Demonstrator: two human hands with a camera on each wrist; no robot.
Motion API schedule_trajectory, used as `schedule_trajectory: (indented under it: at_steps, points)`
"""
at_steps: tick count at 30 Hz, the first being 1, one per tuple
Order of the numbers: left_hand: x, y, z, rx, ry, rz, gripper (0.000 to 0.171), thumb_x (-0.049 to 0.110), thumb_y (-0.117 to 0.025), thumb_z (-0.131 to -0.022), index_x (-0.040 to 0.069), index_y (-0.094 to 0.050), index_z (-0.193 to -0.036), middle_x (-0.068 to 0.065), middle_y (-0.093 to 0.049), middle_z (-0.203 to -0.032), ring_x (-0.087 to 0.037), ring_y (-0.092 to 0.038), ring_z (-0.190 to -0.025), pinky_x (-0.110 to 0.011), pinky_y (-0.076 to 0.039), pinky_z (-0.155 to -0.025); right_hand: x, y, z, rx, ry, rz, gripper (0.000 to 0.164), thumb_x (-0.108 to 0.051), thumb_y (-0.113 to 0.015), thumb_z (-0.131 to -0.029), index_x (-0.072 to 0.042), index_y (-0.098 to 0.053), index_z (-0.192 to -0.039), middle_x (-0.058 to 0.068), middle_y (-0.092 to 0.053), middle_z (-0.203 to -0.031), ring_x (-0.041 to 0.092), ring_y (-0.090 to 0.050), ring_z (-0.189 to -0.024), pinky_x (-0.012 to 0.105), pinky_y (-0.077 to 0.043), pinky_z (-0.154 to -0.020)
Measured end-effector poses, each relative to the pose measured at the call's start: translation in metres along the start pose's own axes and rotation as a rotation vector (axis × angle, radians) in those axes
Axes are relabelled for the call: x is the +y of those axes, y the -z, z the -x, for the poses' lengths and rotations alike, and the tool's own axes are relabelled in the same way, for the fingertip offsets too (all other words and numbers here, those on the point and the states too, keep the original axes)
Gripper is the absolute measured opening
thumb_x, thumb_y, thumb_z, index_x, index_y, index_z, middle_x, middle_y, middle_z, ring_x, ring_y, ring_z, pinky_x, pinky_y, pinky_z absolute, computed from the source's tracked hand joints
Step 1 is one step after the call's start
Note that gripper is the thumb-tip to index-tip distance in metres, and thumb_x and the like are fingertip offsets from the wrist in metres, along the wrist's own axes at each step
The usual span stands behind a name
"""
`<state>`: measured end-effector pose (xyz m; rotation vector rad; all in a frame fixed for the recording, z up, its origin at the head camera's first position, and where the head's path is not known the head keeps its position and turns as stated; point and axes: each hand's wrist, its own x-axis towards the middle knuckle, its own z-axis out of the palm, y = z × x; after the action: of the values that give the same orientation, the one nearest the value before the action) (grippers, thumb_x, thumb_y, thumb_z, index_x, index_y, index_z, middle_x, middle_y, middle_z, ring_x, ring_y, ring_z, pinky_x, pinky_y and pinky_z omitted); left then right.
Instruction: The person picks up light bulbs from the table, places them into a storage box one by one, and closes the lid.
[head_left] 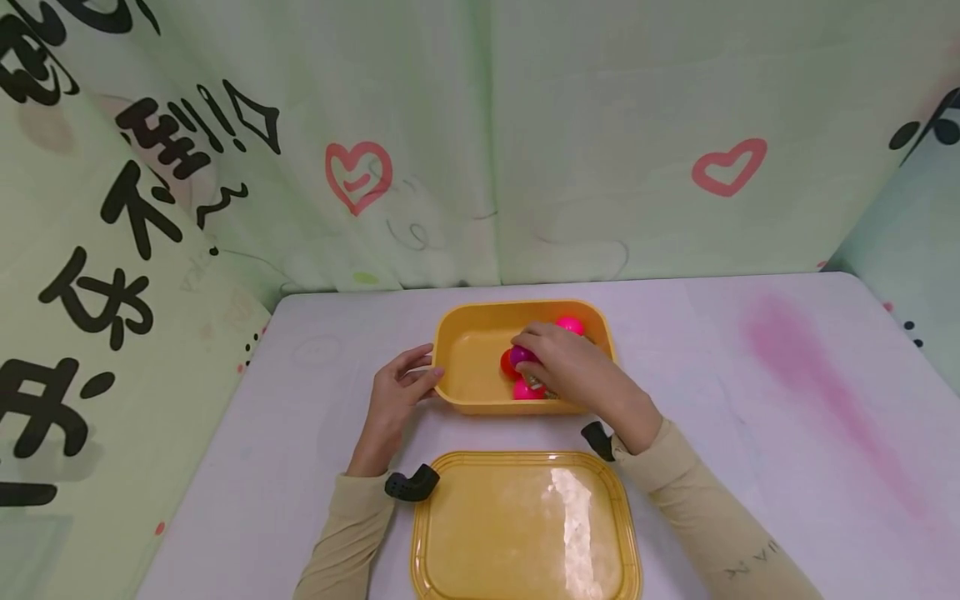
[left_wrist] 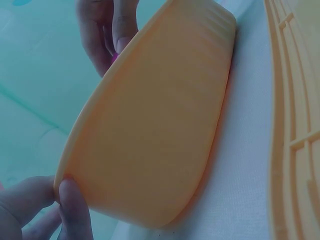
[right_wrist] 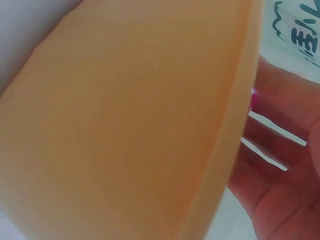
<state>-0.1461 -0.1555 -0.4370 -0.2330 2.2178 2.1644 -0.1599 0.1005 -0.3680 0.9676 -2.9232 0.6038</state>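
A yellow plastic bin (head_left: 468,404) stands near the back of the table. My left hand (head_left: 396,398) pinches its left rim between thumb and fingers, as the left wrist view also shows. Reaching over the front wall, my right hand (head_left: 566,358) grips a purple ball (head_left: 522,356) inside the bin. Beside that ball lie a red ball (head_left: 507,364) and a pink ball (head_left: 527,390); another pink ball (head_left: 572,325) sits by the back wall. Some small things under the right hand are mostly covered. In the right wrist view, the bin's wall hides the fingertips.
A yellow tray or lid (head_left: 517,525) with a raised rim lies in front of the bin, between the forearms. The white table (head_left: 720,400) has a pink stain at right. Printed curtains (head_left: 585,167) stand behind and beside the table. A black strap piece (head_left: 412,483) sits at each wrist.
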Motion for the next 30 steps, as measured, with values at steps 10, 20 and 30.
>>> schedule_trajectory:
  at_steps: [10,20,30]
  points:
    - [0.0,0.001,-0.001,0.0,-0.001,-0.002,0.045,0.004,-0.072,-0.089,0.005,-0.061,-0.132,-0.021,-0.059,-0.125,-0.011,-0.065,-0.087,-0.021,-0.058,-0.068,0.003,-0.004,-0.008,0.012,0.011,-0.001,0.035,-0.016,-0.073,-0.09,0.001,-0.066,-0.12,0.013,-0.064,-0.111,0.024,-0.062,-0.097,0.037,-0.059,-0.086]
    - [0.002,0.0,0.001,-0.006,-0.009,0.012,0.045,0.002,-0.072,-0.089,0.004,-0.06,-0.133,-0.024,-0.059,-0.126,-0.011,-0.065,-0.085,-0.021,-0.058,-0.067,0.006,-0.01,-0.014,0.018,0.013,0.018,0.034,-0.016,-0.074,-0.09,0.0,-0.067,-0.119,0.011,-0.065,-0.109,0.024,-0.062,-0.098,0.037,-0.058,-0.087]
    - [0.0,0.001,-0.001,-0.005,-0.007,0.011,0.045,0.003,-0.072,-0.089,0.004,-0.06,-0.133,-0.023,-0.059,-0.124,-0.011,-0.065,-0.086,-0.02,-0.058,-0.066,0.01,-0.013,-0.018,0.011,0.012,0.017,0.03,-0.011,-0.073,-0.09,-0.001,-0.068,-0.118,0.011,-0.065,-0.112,0.024,-0.059,-0.104,0.037,-0.057,-0.088]
